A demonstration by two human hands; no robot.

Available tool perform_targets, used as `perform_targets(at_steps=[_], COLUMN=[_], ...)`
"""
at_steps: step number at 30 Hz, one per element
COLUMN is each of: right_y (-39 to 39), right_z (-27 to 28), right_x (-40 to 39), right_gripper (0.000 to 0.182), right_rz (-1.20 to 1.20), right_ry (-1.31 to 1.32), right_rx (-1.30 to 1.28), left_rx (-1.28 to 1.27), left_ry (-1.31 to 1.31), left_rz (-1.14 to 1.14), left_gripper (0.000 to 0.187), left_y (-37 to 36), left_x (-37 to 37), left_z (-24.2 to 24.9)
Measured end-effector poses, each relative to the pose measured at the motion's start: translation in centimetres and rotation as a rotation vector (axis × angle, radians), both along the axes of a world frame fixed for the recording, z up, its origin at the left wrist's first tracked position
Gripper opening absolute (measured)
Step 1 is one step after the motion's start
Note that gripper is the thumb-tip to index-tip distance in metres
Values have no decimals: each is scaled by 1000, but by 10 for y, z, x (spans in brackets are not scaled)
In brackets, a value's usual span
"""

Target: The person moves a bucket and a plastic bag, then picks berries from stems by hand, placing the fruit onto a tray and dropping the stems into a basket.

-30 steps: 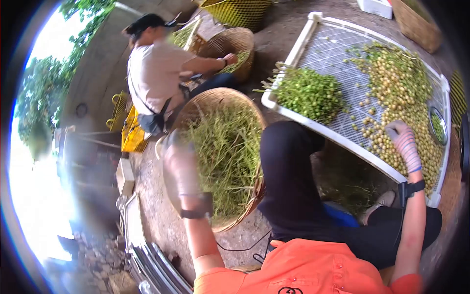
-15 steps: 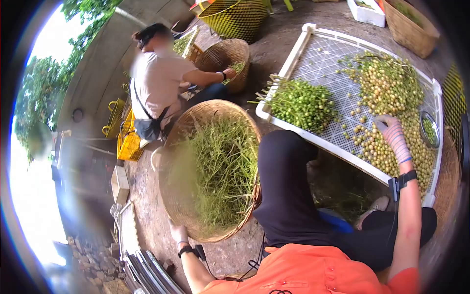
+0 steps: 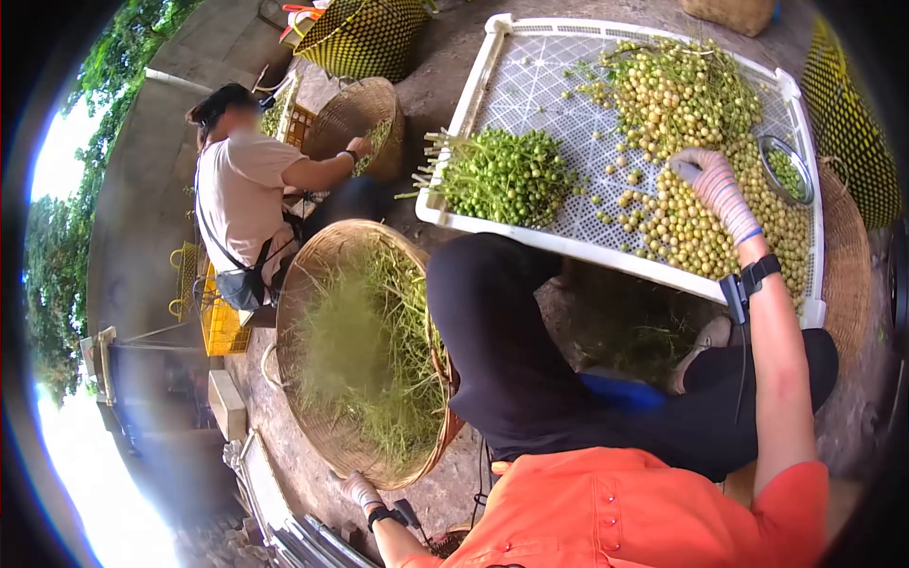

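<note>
My right hand (image 3: pixel 712 186), in a striped glove, is over the white mesh tray (image 3: pixel 540 80). Its fingers are curled together against loose yellowish round fruits (image 3: pixel 691 232); anything between the fingertips is hidden. A bunch of green fruits on stems (image 3: pixel 516 178) lies at the tray's left side, and more stemmed yellowish fruits (image 3: pixel 668 85) are heaped at the far side. Right of the hand sits a small metal bowl (image 3: pixel 803 192) with green fruits in it. My left hand (image 3: pixel 358 490), also gloved, grips the lower rim of a wicker basket (image 3: pixel 303 417) holding green stems (image 3: pixel 402 379).
At the left a person (image 3: pixel 241 180) sits reaching into another wicker basket (image 3: pixel 327 128). Yellow-black woven baskets (image 3: pixel 365 43) stand at the back and the far right. A yellow crate (image 3: pixel 224 317), a white box (image 3: pixel 227 402) and metal bars (image 3: pixel 327 544) are on the left.
The view has shifted, so the tray and baskets appear further left and the tray higher. My right hand stays over the yellowish fruits; my left hand stays at the basket rim.
</note>
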State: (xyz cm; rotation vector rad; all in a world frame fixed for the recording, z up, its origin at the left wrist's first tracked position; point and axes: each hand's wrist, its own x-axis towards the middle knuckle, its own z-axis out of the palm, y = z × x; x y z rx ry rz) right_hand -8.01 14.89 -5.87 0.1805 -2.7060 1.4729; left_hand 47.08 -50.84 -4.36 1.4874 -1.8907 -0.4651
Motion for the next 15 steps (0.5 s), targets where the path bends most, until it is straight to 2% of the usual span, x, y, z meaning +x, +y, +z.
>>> perform_targets(at_steps=[2, 3, 4, 6, 7, 8, 10, 11, 12, 15], right_y=[7, 11, 13, 17, 17, 19, 26, 26, 29, 29], right_z=[-5, -7, -9, -10, -2, -7, -16, -16, -15, -18], right_x=[-6, -10, -12, -15, -12, -13, -15, -12, -11, -11], right_gripper=[17, 17, 18, 18, 19, 20, 20, 20, 20, 19], right_rz=[5, 9, -25, -58, -79, -84, -95, -90, -88, -66], right_ry=[20, 8, 1, -4, -44, -54, -138, -70, -1, 101], right_rx=[-1, -4, 5, -5, 14, -62, -165, -83, 7, 69], left_rx=[-15, -18, -3, 108, -110, -123, 37, 45, 51, -140], left_ry=[-109, 34, -109, -4, -102, -102, -99, 0, -8, -263], left_rz=[103, 35, 86, 139, 103, 106, 168, 217, 203, 278], left_gripper=[82, 83, 82, 82, 79, 79, 76, 71, 71, 68], left_y=[6, -5, -13, 10, 11, 23, 44, 20, 14, 12], left_x=[1, 18, 28, 22, 26, 26, 20, 44, 57, 80], left_z=[2, -10, -15, -2, -12, -5, 11, -6, -10, -14])
